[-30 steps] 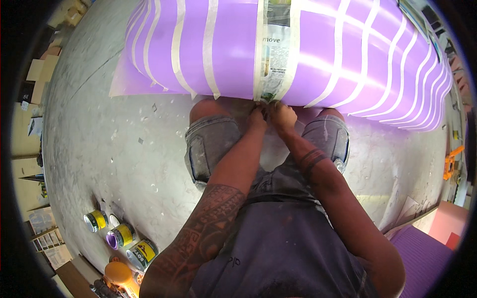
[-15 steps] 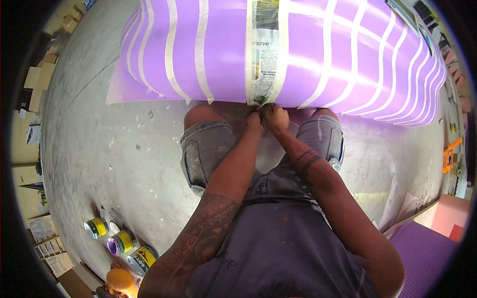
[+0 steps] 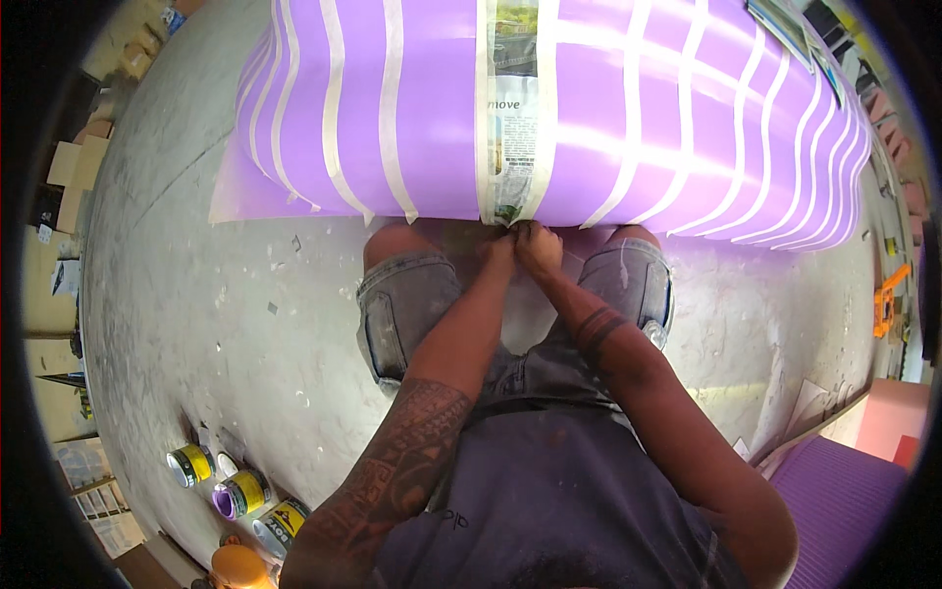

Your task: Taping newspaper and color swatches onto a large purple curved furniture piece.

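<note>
A big, rounded purple panel (image 3: pixel 442 128) spans the upper view, crossed by pale strips of masking tape (image 3: pixel 392 108). Down its middle runs a newspaper strip (image 3: pixel 514 133), taped along both sides. At the strip's lower end, beneath the panel's near edge, my two hands meet. My right hand (image 3: pixel 539 250) is closed, with its fingertips pinched at the newspaper's bottom end. Close beside it, my left hand (image 3: pixel 498 247) has its fingers curled in; shadow and the other hand partly hide what they grip.
Paint cans (image 3: pixel 240 493) stand on the grey floor (image 3: pixel 245 363) at lower left, near an orange rounded object (image 3: pixel 238 566). An orange tool (image 3: pixel 891 299) sits at the right edge. A ribbed purple sheet (image 3: pixel 834 506) lies at lower right. Boxes (image 3: pixel 78 177) line the left wall.
The whole scene has shifted slightly in view, with the panel's near edge lower. My hands stay together at the newspaper's lower end, my right fingers a little more curled in.
</note>
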Action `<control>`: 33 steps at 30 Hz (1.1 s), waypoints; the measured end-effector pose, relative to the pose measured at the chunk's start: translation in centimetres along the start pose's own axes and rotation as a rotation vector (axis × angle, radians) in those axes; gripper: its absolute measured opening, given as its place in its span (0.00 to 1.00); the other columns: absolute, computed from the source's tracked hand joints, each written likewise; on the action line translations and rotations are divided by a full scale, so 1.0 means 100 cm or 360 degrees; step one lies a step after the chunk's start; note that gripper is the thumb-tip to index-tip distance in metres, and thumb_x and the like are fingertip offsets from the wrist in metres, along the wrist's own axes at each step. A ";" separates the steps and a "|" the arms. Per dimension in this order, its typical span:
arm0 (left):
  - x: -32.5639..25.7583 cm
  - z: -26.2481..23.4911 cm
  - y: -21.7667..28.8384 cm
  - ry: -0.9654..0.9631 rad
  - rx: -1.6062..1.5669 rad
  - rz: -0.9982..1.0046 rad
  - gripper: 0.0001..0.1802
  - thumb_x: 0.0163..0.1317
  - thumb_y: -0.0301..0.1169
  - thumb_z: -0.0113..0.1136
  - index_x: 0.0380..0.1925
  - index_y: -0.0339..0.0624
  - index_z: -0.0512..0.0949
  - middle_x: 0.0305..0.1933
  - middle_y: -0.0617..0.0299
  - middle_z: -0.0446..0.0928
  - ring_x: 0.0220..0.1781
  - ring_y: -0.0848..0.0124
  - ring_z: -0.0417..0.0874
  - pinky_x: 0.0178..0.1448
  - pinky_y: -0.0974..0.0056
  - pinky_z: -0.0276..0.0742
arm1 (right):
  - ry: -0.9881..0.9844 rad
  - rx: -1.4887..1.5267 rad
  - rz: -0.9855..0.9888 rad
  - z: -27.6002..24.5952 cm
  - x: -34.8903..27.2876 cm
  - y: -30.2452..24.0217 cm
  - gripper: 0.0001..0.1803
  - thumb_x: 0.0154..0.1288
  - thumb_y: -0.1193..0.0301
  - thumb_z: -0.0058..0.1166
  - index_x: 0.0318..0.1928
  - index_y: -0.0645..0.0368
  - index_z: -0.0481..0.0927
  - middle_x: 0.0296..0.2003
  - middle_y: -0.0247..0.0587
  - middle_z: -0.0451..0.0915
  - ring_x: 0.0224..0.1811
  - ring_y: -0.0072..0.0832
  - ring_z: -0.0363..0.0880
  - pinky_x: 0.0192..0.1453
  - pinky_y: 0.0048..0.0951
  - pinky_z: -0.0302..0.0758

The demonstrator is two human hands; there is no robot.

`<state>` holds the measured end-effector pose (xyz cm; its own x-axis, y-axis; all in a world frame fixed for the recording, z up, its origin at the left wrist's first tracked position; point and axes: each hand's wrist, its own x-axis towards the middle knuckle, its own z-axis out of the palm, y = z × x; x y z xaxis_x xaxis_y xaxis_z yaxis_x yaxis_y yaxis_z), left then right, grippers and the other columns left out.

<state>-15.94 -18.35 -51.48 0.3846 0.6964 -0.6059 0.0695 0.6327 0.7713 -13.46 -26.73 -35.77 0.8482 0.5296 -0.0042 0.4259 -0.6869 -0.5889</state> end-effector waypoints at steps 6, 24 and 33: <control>-0.003 -0.005 0.019 -0.0009 0.0013 0.0017 0.24 0.61 0.30 0.73 0.57 0.40 0.80 0.53 0.59 0.84 0.52 0.66 0.83 0.55 0.58 0.79 | -0.0002 -0.0005 0.0025 0.004 0.001 -0.006 0.23 0.74 0.54 0.45 0.44 0.60 0.84 0.38 0.62 0.86 0.43 0.62 0.84 0.59 0.62 0.71; -0.049 0.025 0.029 -0.0082 -0.0030 0.0031 0.28 0.63 0.33 0.71 0.63 0.44 0.78 0.54 0.61 0.84 0.54 0.68 0.82 0.56 0.57 0.76 | -0.0182 0.0654 0.1049 0.034 0.008 0.048 0.31 0.65 0.45 0.57 0.46 0.65 0.87 0.40 0.63 0.87 0.44 0.58 0.88 0.54 0.51 0.81; -0.077 0.008 0.057 0.0249 0.0405 0.0187 0.12 0.59 0.29 0.74 0.44 0.44 0.87 0.40 0.64 0.87 0.42 0.69 0.84 0.48 0.58 0.78 | -0.0915 -0.0178 0.0480 0.004 0.010 0.032 0.40 0.68 0.37 0.50 0.48 0.68 0.86 0.48 0.68 0.85 0.55 0.58 0.85 0.60 0.51 0.80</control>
<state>-17.77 -20.31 -42.26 0.2585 0.8158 -0.5174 0.2684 0.4538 0.8497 -11.38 -28.24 -38.00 0.6454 0.4661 -0.6051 0.2525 -0.8779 -0.4069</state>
